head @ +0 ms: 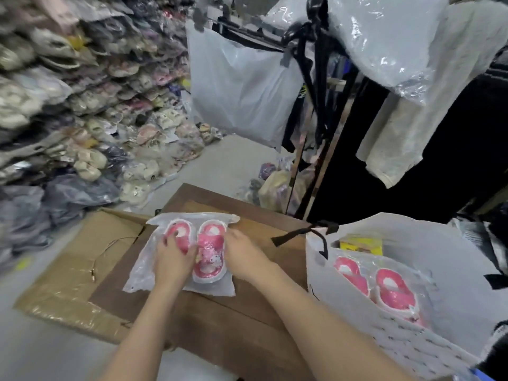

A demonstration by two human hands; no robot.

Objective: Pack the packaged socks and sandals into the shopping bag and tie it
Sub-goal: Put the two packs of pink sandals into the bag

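Note:
A clear plastic pack holding a pair of pink sandals (209,250) lies on a brown wooden table (242,320). My left hand (173,257) presses on the left sandal and my right hand (243,255) grips the pack's right side. To the right stands a white shopping bag (428,350) with black handles (305,232), mouth wide. Inside it sits another pack of pink sandals (384,284) and a yellow package (360,247) behind it.
Flattened cardboard (82,270) with a thin cord (110,251) lies left of the table. Shelves of bagged shoes (82,105) fill the left wall. A white plastic bag (242,92) hangs ahead, and clothes hang from a rack (412,105) at the right.

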